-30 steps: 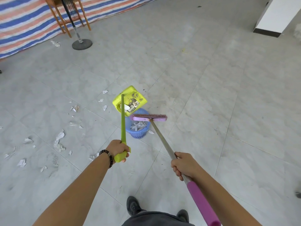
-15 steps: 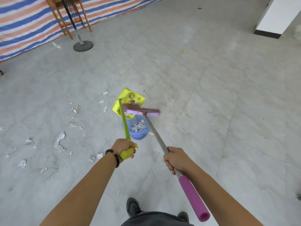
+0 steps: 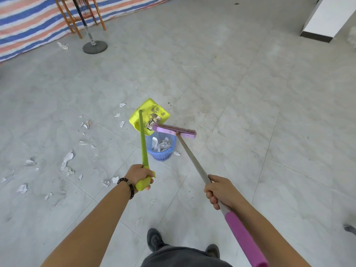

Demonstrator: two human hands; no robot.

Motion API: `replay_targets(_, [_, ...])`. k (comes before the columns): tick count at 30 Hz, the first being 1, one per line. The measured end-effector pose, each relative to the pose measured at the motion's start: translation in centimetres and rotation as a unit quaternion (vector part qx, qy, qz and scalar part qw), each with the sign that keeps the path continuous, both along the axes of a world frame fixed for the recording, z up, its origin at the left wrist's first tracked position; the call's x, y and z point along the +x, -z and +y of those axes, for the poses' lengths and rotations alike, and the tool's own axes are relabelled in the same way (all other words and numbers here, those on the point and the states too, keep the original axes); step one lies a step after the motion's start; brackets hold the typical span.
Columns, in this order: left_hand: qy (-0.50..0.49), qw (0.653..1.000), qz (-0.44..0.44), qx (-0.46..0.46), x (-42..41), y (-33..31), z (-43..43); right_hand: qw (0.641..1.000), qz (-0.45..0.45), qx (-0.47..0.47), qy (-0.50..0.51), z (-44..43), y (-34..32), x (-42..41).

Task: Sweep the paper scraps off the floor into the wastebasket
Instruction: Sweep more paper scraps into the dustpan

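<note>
My left hand [image 3: 140,175] grips the long green handle of a yellow-green dustpan [image 3: 149,116], which is tilted over a small blue wastebasket [image 3: 161,150] on the floor. The basket holds white paper scraps. My right hand [image 3: 220,190] grips the grey pole of a broom with a purple grip; its pink-purple head [image 3: 174,131] sits at the dustpan's lower edge, above the basket's rim. Some grey debris clings inside the pan. Many white paper scraps [image 3: 66,162] lie on the grey tile floor to the left.
A stand with a round black base [image 3: 95,47] and wooden chair legs [image 3: 77,20] stand at the far left before a striped tarp [image 3: 28,22]. A white block [image 3: 327,16] is at the far right. My dark shoes [image 3: 155,240] show at the bottom.
The broom head has shifted right and now sits at the dustpan's lower edge over the basket. Both hands have moved apart a little.
</note>
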State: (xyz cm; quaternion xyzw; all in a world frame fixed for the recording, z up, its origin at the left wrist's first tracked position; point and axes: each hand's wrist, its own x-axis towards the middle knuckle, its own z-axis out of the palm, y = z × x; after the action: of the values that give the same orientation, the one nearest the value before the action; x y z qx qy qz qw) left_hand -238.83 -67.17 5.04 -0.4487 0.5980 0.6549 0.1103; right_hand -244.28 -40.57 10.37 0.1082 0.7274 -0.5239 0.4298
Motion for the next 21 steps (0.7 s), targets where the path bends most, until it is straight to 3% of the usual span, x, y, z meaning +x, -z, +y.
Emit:
replay_targets(4, [-0.093,0.990,0.069,0.080,0.7,0.9,1.4,0.997,-0.027,-0.036,0.061,-0.4,0.5,-0.2])
replay_targets(9, [-0.172,0.969,0.135,0.116,1.9,1.4,2.1,0.993,-0.036,-0.037,0.105,-2.1,1.9,-0.3])
replay_targets(15, [-0.255,0.944,0.113,0.178,5.0,2.8,-2.8,0.988,-0.053,0.002,0.144,-4.2,4.7,-1.1])
replay_targets(21, [-0.354,0.880,0.065,0.311,8.5,6.8,-5.0,0.978,-0.105,0.049,0.175,-5.7,8.1,-1.9])
